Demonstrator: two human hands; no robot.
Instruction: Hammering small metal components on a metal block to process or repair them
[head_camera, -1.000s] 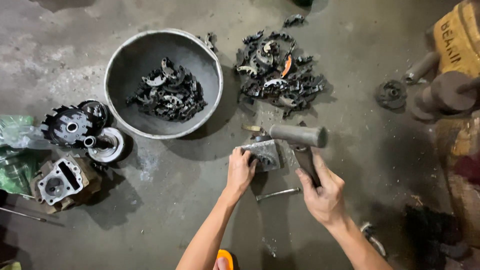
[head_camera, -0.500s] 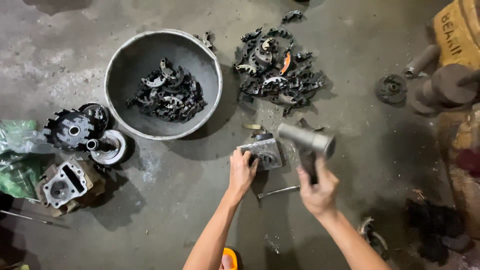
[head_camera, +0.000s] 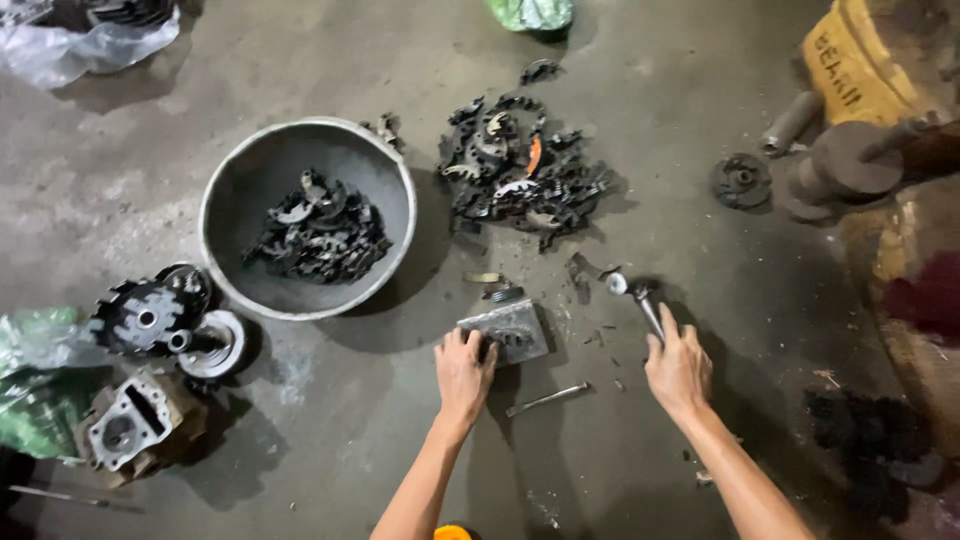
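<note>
The left hand (head_camera: 464, 372) lies on the concrete floor (head_camera: 640, 130) with its fingers curled over the near edge of a small grey metal block (head_camera: 508, 331), pinning it flat rather than lifting it; the right hand (head_camera: 678, 368) is closed round the handle of a hammer (head_camera: 640, 300), whose head points away from the person and sits low, just to the right of the block and close to the floor; whether the head touches the ground is hard to tell from this angle. The block looks like cast or machined metal, so I judge it heavy for its bulk, rigid, and probably greasy, best held by its flat sides with fingers kept off the top face; the hammer is stiff and head-heavy, and is gripped well down the shaft. A slim metal rod (head_camera: 547, 399) lies on the floor between the two forearms; beyond the block a loose heap of dark metal parts (head_camera: 520, 180) is spread out, and to its left a round grey basin (head_camera: 262, 165) holds more of the same kind of parts; further left stand a toothed black hub (head_camera: 140, 316) and an engine cylinder casting (head_camera: 128, 430); at the far right a dark round disc (head_camera: 741, 181) rests near a yellow container (head_camera: 850, 60).
</note>
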